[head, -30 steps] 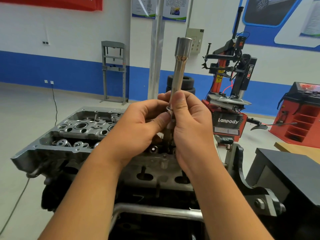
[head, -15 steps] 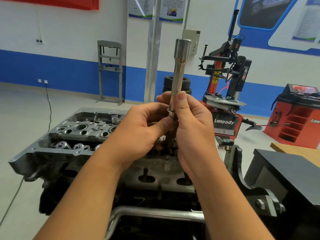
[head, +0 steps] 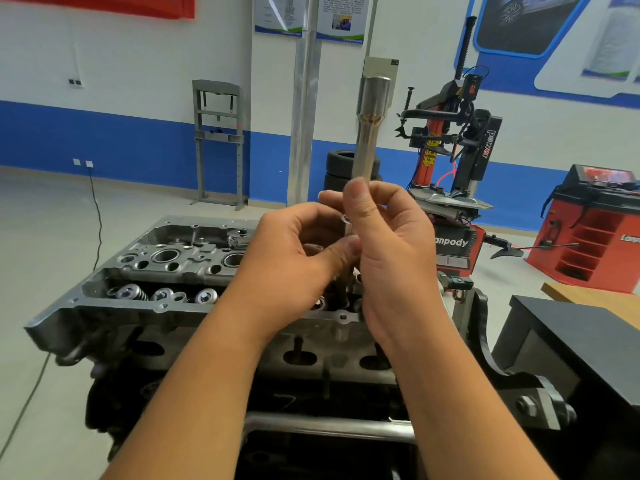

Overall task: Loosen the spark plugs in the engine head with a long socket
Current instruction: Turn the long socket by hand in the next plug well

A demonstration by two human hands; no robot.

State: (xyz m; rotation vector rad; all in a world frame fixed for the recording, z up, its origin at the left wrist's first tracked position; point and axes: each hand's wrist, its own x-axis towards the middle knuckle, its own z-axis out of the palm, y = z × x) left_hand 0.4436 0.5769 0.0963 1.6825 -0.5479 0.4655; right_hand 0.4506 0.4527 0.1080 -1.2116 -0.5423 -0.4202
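Note:
A long chrome socket (head: pixel 369 129) stands nearly upright above the grey engine head (head: pixel 166 268), its wide end on top. My right hand (head: pixel 391 251) grips its lower shaft, thumb pointing up along it. My left hand (head: pixel 298 258) pinches the shaft just below, thumb pressed against it. The socket's lower end is hidden behind my fingers, over the right part of the head. Valve springs (head: pixel 162 294) and round bores show on the head's left side. No spark plug is visible.
The engine sits on a stand with a metal bar (head: pixel 329 426) in front. A black cabinet (head: pixel 571 341) is close on the right. A tyre changer (head: pixel 450 161), stacked tyres (head: pixel 341 168), a red machine (head: pixel 595 226) and a grey press frame (head: pixel 218 143) stand behind.
Both hands stay on the socket shaft. My right thumb has straightened upward along the shaft. The view has shifted slightly.

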